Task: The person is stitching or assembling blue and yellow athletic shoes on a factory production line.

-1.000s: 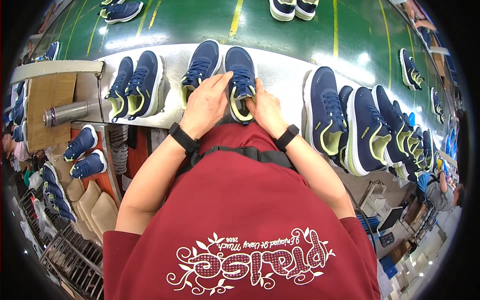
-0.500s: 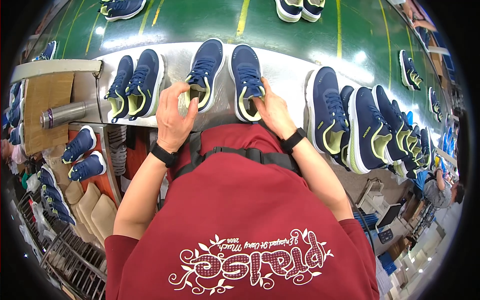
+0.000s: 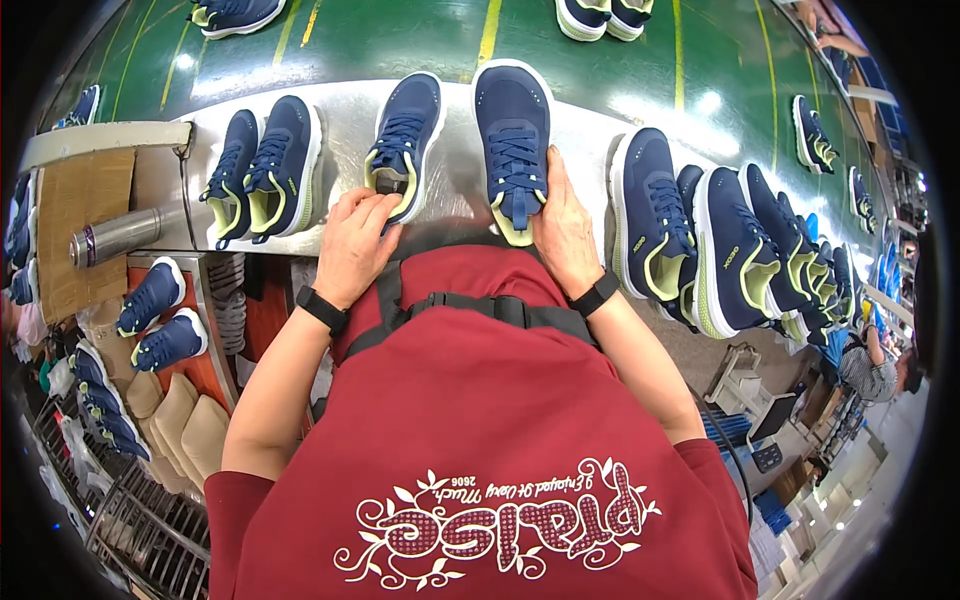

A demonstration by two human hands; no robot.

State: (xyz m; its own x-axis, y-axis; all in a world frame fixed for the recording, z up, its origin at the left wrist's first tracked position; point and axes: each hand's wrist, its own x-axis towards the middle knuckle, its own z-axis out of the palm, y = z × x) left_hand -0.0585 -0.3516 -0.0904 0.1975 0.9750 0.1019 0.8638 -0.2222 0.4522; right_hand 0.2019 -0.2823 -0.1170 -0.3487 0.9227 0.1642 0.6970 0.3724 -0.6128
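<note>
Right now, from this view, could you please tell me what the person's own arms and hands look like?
Both the left hand and the right hand are bare, without gloves. Each wrist wears a wide black band: a left wristband and a right wristband. The forearms are uncovered, with short dark red sleeves at the upper arms.

A left-hand shoe (image 3: 411, 112) stands on the metal ledge (image 3: 460, 185), left of a right-hand shoe (image 3: 512, 112); a shoe pair (image 3: 285, 150) stands farther left, a shoe row (image 3: 728, 220) right; behind lies the belt (image 3: 400, 35)
</note>
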